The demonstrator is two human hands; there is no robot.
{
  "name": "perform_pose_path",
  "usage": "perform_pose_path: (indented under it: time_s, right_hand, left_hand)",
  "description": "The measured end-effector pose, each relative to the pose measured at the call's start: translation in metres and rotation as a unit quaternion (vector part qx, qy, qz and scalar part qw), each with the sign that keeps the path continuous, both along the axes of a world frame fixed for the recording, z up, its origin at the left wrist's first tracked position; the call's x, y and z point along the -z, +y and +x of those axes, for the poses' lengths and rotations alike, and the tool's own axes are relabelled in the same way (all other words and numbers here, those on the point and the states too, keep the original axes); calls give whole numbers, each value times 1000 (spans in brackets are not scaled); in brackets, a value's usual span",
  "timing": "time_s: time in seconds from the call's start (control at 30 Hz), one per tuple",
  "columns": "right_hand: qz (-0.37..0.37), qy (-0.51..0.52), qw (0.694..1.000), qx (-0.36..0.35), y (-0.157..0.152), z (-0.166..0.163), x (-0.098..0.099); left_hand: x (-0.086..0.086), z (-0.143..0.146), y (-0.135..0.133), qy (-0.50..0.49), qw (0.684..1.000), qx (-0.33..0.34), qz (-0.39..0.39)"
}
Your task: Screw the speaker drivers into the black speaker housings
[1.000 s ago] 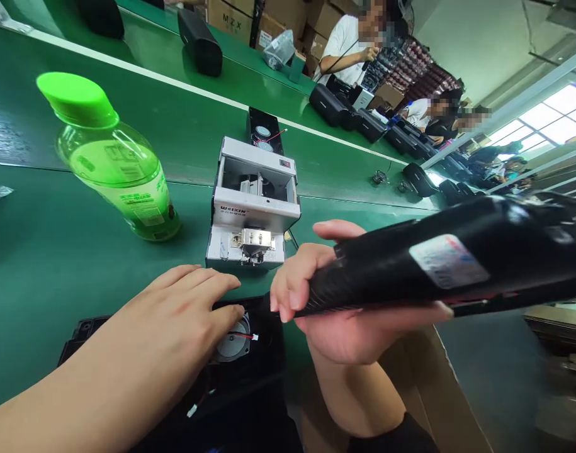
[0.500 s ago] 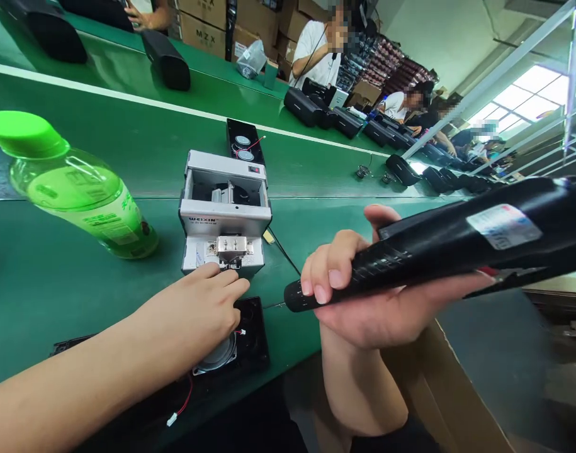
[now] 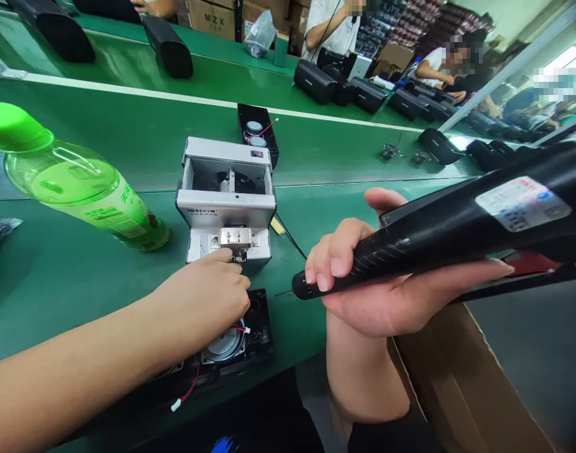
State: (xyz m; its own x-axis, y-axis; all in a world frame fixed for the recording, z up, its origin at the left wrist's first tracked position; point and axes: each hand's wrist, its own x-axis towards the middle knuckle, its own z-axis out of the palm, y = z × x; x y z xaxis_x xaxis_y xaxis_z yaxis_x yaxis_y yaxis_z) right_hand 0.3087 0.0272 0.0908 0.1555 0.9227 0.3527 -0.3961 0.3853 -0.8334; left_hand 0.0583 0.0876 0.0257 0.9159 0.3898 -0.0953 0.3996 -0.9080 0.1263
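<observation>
My right hand [image 3: 386, 277] is wrapped round a black electric screwdriver [image 3: 439, 217], whose thin bit points left, above the bench. My left hand [image 3: 214, 286] reaches to the front of a silver screw feeder [image 3: 226, 211] marked WEIXIN. Its fingers are curled together at the feeder's metal outlet block [image 3: 235, 238]; whatever they pinch is hidden. Under my left forearm lies a black speaker housing [image 3: 259, 327] with a round speaker driver [image 3: 225, 345] in it. Red and black leads with a white plug [image 3: 176, 404] hang over its near side.
A green-capped drink bottle [image 3: 80, 182] stands left of the feeder. Behind it lies another speaker housing [image 3: 269, 141]. Across the green bench are black speakers [image 3: 167, 47] and co-workers. An open cardboard box [image 3: 467, 377] sits at lower right.
The view has shifted slightly, and the feeder appears a little larger. My left hand stays at the feeder's outlet; my right hand still holds the screwdriver in much the same pose.
</observation>
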Motion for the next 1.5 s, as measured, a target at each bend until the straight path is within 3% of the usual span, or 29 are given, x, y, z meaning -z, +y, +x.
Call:
perform_pose_path:
  time_s: [0.23, 0.43, 0.7, 1.13, 1.33, 1.5]
  right_hand:
    - [-25, -14, 999, -18, 12, 0, 6]
    - [-38, 23, 999, -11, 10, -3, 9]
    - [-47, 55, 997, -5, 9, -11, 14]
    - [-29, 31, 999, 16, 10, -12, 26]
    - [19, 20, 999, 34, 11, -19, 36]
    - [1, 21, 999, 31, 13, -18, 39]
  left_hand:
    - [4, 4, 9, 77, 995, -9, -62]
    - [-4, 5, 13, 109, 992, -12, -68]
    - [-14, 5, 8, 106, 991, -10, -83]
    - [-7, -2, 9, 106, 989, -38, -91]
    - [-7, -2, 6, 106, 990, -27, -88]
    - [-9, -4, 9, 80, 992, 10, -98]
